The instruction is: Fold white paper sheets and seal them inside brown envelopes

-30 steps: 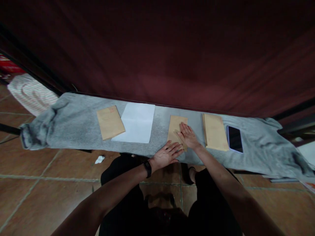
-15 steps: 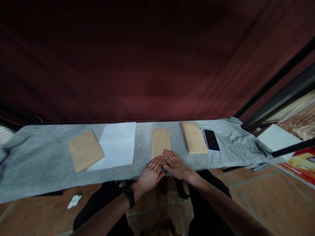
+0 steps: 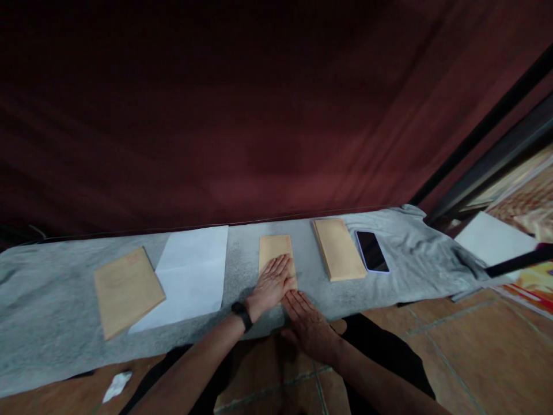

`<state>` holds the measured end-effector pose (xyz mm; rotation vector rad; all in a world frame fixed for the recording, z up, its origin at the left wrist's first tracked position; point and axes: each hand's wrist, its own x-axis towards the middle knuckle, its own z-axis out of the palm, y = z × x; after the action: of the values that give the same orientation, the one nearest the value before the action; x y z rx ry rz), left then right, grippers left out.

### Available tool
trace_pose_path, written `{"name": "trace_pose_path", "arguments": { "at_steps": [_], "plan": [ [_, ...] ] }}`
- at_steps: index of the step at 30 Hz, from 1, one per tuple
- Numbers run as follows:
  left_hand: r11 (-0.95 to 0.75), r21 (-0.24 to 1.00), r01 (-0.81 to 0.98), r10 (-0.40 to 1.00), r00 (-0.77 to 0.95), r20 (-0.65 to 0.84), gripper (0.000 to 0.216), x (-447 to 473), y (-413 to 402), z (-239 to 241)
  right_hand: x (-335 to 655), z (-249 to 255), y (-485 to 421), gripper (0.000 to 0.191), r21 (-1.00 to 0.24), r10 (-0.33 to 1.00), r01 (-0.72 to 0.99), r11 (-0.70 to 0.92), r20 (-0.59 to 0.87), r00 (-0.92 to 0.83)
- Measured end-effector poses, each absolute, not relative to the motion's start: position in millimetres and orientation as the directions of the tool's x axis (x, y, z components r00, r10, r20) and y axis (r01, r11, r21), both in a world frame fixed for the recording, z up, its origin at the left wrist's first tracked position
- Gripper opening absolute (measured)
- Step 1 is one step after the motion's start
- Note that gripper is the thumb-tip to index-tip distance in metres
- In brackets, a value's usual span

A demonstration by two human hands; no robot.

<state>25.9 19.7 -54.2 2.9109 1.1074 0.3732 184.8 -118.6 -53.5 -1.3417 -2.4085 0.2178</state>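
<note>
A brown paper envelope (image 3: 273,245) with small red print lies flat on the grey cloth in front of me. My left hand (image 3: 273,281), a dark band on its wrist, rests palm down across the middle of the envelope with fingers stretched out. Just nearer to me, my right hand (image 3: 309,320) has its fingers extended over the envelope's near end. Its fingertips lie close beside the left hand's heel. The near part of the envelope is hidden under both hands. Neither hand grasps anything.
A stack of brown envelopes (image 3: 339,249) and a phone (image 3: 372,251) lie to the right. More brown envelopes (image 3: 128,291) overlap creased white paper (image 3: 192,271) on the left. Grey cloth (image 3: 242,265) covers the narrow bench against a dark red panel (image 3: 259,144). Crumpled tissue (image 3: 117,385) lies on the floor.
My left hand has slid forward onto the middle of the envelope. My right hand has drawn back to the near end. The view has tilted slightly.
</note>
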Motion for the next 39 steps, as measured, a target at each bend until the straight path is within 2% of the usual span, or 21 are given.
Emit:
{"name": "trace_pose_path", "arguments": {
  "at_steps": [6, 10, 16, 21, 24, 29, 32, 34, 39],
  "plan": [
    [-0.693, 0.109, 0.713, 0.719, 0.669, 0.189, 0.058, 48.3, 83.1, -54.7, 192.8, -41.7, -109.8, 0.069, -0.436, 0.85, 0.732, 0.524, 0.203, -0.487],
    [-0.661, 0.119, 0.74, 0.748, 0.639, 0.18, 0.057, 52.0, 98.3, -55.4, 198.1, -29.8, -104.2, 0.051, -0.512, 0.85, 0.688, 0.515, 0.2, -0.487],
    [-0.725, 0.127, 0.676, 0.688, 0.707, 0.164, 0.056, 35.4, 60.8, -56.8, 209.1, -20.9, -92.1, 0.037, -0.588, 0.834, 0.626, 0.512, 0.168, -0.525],
    [-0.763, 0.138, 0.632, 0.645, 0.759, 0.089, 0.055, 10.8, 9.1, -44.9, 210.9, -24.2, -84.7, 0.03, -0.633, 0.854, 0.609, 0.478, 0.173, -0.491],
    [-0.78, 0.119, 0.615, 0.625, 0.777, 0.081, 0.055, -0.5, -19.4, -39.2, 210.3, -24.3, -84.0, 0.027, -0.651, 0.9, 0.636, 0.415, 0.192, -0.39],
    [-0.742, 0.034, 0.67, 0.666, 0.731, 0.147, 0.054, -2.7, -57.5, -41.4, 212.3, -24.8, -83.2, 0.025, -0.571, 0.994, 0.817, 0.082, 0.109, -0.023],
    [-0.693, -0.071, 0.718, 0.71, 0.696, 0.111, 0.047, 6.1, -67.1, -42.3, 209.4, -26.6, -82.1, 0.023, -0.552, 0.996, 0.834, 0.017, 0.078, 0.031],
    [-0.693, -0.126, 0.71, 0.708, 0.703, 0.069, 0.045, 13.1, -67.3, -38.6, 206.2, -28.8, -80.3, 0.023, -0.589, 0.997, 0.808, -0.02, 0.045, 0.057],
    [-0.699, -0.186, 0.69, 0.694, 0.718, 0.054, 0.051, 31.7, -64.7, -17.8, 205.3, -36.9, -71.6, 0.023, -0.783, 0.991, 0.611, -0.113, -0.049, 0.121]
  ]
}}
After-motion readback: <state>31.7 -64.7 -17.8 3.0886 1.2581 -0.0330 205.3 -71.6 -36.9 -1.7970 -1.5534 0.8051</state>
